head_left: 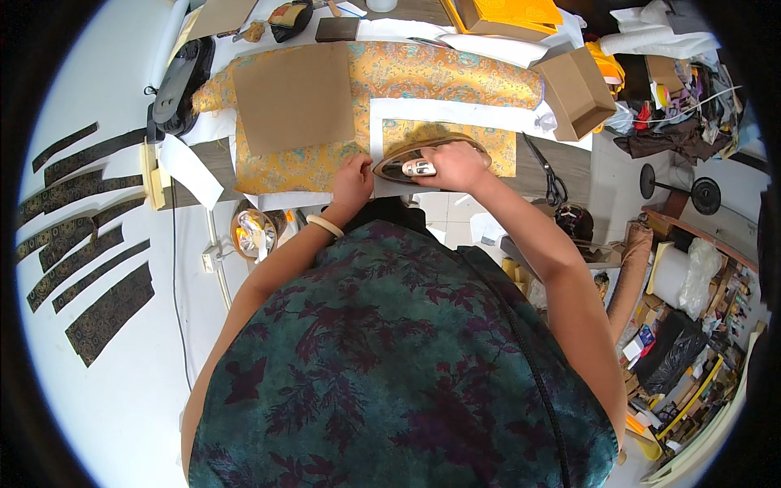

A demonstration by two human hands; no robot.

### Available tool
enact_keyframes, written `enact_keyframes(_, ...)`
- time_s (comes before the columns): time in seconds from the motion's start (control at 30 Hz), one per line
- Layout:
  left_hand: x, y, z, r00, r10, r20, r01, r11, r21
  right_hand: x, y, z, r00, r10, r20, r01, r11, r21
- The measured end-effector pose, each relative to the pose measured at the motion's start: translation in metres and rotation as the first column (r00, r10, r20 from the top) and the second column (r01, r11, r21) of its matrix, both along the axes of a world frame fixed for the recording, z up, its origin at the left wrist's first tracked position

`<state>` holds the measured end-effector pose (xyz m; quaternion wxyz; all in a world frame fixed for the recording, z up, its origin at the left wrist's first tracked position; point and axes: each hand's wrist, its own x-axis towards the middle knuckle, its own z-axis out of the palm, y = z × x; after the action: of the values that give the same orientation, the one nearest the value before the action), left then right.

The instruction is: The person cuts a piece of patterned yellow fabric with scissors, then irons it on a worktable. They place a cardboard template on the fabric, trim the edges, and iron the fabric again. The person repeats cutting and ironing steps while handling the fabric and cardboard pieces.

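Observation:
My right hand [455, 165] is wrapped round the handle of an iron [394, 169], which lies over yellow patterned brocade [503, 159] and its white backing [423, 112] at the table's near edge. Just left of the iron, my left hand [353, 180] is closed at the cloth's near edge; what its fingers pinch, if anything, is hidden. Left of this, a square brown board [294, 102] rests on another stretch of brocade [272, 172]. A long curved strip of the same brocade [443, 73] runs along behind.
Black-handled scissors [556, 187] lie to the right, beyond the cloth. An open cardboard box [576, 93] stands at the back right, with a yellow box [512, 15] behind. A black device [185, 85] sits at the far left. Dark patterned strips [110, 313] hang on the white surface to the left.

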<state>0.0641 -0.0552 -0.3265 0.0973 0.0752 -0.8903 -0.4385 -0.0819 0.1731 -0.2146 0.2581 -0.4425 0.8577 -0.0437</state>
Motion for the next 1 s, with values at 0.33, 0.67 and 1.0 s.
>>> enact_keyframes(0.33, -0.024, 0.015, -0.064, 0.872, 0.194, 0.450, -0.328, 0.913, 0.243, -0.007, 0.044, 0.001, 0.977, -0.214, -0.023, 0.214, 0.977, -0.003)
enact_keyframes(0.67, -0.046, 0.037, -0.040, 0.703, -0.018, 0.711, -0.392, 0.824, 0.408, -0.071, 0.081, -0.003, 0.971, -0.196, -0.135, 0.194, 0.981, -0.029)
enact_keyframes(1.0, -0.037, 0.038, -0.055, 0.708, 0.013, 0.706, -0.469, 0.755, 0.457, -0.052, 0.087, -0.008, 0.974, -0.202, -0.100, 0.197, 0.979, -0.062)
